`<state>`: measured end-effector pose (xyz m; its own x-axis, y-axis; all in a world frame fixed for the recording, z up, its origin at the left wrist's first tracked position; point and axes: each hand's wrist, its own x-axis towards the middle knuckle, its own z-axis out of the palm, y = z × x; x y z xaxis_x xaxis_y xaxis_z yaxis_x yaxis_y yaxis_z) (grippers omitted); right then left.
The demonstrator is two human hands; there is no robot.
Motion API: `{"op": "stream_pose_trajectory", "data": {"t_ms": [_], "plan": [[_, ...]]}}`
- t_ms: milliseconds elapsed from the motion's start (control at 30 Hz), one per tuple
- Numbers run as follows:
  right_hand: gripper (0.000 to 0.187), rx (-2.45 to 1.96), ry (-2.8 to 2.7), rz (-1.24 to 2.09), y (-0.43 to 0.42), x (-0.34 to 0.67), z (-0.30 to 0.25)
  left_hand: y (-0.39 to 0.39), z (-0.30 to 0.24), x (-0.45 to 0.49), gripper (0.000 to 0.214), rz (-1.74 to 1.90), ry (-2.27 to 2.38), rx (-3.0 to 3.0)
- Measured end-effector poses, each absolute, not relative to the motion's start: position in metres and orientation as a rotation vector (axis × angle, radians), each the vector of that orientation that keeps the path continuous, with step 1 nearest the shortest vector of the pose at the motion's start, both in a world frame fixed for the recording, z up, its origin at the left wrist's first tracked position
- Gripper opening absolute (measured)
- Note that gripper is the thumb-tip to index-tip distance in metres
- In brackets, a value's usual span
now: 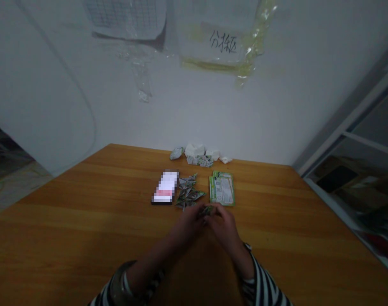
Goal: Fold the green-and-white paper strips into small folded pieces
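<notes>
Close together over the table, my left hand (190,219) and my right hand (223,223) are both closed on one small folded piece of printed paper (207,210). Green and dark print shows on it between the fingertips; the rest is hidden by my fingers. Just beyond my left hand lie several folded paper pieces (190,194) with pointed corners and similar print. A flat stack of green-and-white printed sheets (222,189) rests just beyond my right hand.
A phone (165,188) with a lit, blurred screen lies left of the folded pieces. Crumpled white and printed papers (198,155) sit against the wall at the back of the wooden table (101,182). Taped paper signs (222,42) hang above; a shelf rack (343,134) stands at right.
</notes>
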<state>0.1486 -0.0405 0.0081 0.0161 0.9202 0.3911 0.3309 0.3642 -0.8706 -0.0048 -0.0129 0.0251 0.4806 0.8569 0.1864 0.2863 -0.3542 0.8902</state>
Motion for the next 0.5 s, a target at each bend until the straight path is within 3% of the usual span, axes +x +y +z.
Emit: {"op": "stream_pose_trajectory", "data": {"t_ms": [100,200,367,500], "plan": [[0.048,-1.277,-1.529,0.457,-0.045,0.140,0.006,-0.013,0.023,-0.005,0.035,0.948,0.996,1.942],[0.038,-1.319,-1.452,0.390,-0.048,0.138,0.006,-0.014,0.024,-0.003,0.039,1.119,0.897,1.828],[0.020,-1.132,-1.272,0.406,-0.048,0.139,0.008,-0.015,0.023,0.005,0.026,1.147,0.739,1.202],[0.018,-1.067,-1.203,0.514,-0.043,0.144,0.005,-0.013,0.022,0.009,0.057,1.112,0.613,0.912]]}}
